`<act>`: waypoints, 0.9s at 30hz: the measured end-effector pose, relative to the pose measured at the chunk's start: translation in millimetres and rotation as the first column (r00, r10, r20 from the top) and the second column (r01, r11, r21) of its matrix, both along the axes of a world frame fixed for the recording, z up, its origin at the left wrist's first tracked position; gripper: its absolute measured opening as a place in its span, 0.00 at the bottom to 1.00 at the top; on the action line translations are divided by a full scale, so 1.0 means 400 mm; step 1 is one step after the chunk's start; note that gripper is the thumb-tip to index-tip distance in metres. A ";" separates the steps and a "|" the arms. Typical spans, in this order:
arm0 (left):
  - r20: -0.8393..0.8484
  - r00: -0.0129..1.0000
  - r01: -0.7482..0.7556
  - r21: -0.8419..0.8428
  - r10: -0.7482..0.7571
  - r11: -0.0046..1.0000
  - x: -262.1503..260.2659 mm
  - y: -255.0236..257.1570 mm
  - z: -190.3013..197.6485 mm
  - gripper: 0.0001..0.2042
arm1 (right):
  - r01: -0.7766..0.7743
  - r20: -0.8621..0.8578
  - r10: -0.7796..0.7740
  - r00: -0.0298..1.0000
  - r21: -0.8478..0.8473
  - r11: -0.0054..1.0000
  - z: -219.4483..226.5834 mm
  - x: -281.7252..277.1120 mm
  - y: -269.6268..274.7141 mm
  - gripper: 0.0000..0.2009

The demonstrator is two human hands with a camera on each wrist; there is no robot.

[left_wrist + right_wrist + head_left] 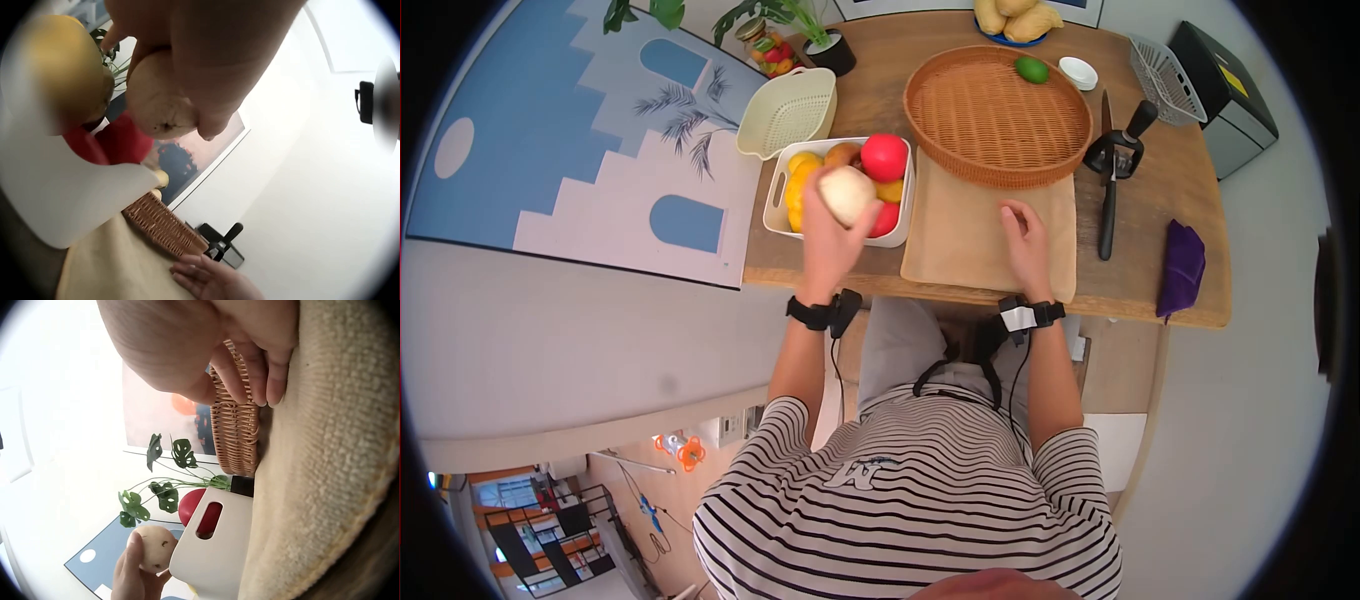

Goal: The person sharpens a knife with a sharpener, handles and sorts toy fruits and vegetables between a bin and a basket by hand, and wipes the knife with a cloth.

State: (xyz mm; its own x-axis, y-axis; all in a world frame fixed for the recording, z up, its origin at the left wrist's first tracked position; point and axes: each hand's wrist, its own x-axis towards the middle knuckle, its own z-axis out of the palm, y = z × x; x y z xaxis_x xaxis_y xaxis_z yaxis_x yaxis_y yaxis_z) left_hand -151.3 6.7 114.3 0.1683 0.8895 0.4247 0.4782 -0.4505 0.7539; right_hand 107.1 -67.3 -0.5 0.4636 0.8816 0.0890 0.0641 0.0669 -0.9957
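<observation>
My left hand (830, 248) grips a round, cream-coloured potato (846, 195) with small dark marks, held over the white bin (908, 205). Thumb and fingers lie on opposite sides of the potato (156, 547), as the right wrist view shows. Inside the bin sit red balls (884, 158), yellow fruit (804, 161) and a brown item (841, 154), partly covered by the hand. Over the beige cloth (960, 240), my right hand (1027, 248) has loosely bent fingers (253, 372) and nothing in its grasp.
A round wicker tray (990, 110) holding a green lime (1031, 69) stands behind the cloth. To its right are a black-handled knife (1107, 225), a black tool (1118, 152) and a purple cloth (1181, 268). A pale green basket (790, 112) is behind the bin.
</observation>
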 end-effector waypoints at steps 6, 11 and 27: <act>-0.176 0.892 -0.368 0.253 0.416 0.895 -0.217 0.107 -0.044 0.36 | 0.000 0.030 -0.001 1.000 0.030 1.000 -0.002 0.004 0.003 0.13; -0.244 0.896 -0.360 0.089 0.371 0.929 -0.274 0.127 -0.082 0.36 | -0.007 0.030 0.007 1.000 -0.005 1.000 0.002 0.004 0.001 0.13; -0.200 0.976 -0.098 -0.057 0.085 0.994 -0.305 0.123 -0.136 0.34 | 0.000 0.035 0.000 0.999 -0.001 1.000 -0.004 0.004 0.003 0.13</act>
State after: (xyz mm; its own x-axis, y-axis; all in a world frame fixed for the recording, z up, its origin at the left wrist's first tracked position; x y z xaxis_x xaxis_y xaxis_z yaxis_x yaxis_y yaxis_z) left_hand -273.3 55.7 59.9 0.1592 0.9301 0.3311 0.6570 -0.3501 0.6676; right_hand 108.8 -66.1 -2.2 0.4601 0.8817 0.1042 0.0991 0.0656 -0.9929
